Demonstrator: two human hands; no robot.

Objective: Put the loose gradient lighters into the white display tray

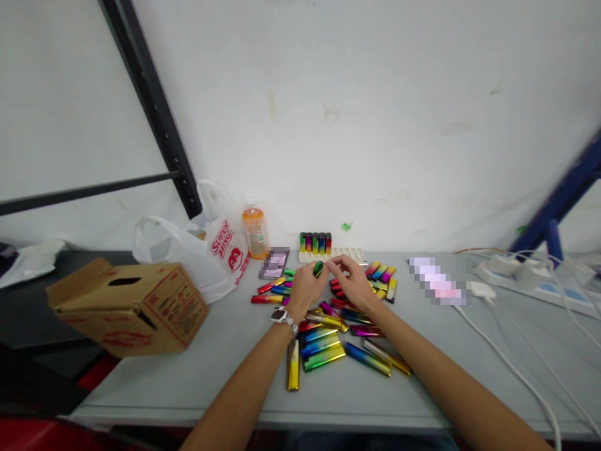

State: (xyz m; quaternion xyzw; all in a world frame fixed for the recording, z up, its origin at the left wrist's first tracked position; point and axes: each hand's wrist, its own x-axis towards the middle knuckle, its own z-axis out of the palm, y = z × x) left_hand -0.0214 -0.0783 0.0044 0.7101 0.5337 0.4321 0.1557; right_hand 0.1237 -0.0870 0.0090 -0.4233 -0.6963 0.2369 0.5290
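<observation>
My left hand [306, 288], with a watch on its wrist, is closed around a green lighter [318, 269] whose dark top end sticks out. Close against it, my right hand [350, 280] has its thumb and fingertips pinched together by the lighter's end; what they hold is too small to see. Below and around both hands lie many loose shiny lighters [323, 344] in rainbow colours. Behind the hands, a pale tray with holes [352, 255] carries a block of upright lighters [315, 243] at its left end.
On the left stand a cardboard box [162, 307], a white plastic bag [211, 250] and an orange-labelled bottle [255, 232]. One phone [275, 263] lies beside the bottle, another phone [436, 280] to the right. Power strips [539, 282] and white cables [507, 369] occupy the right side.
</observation>
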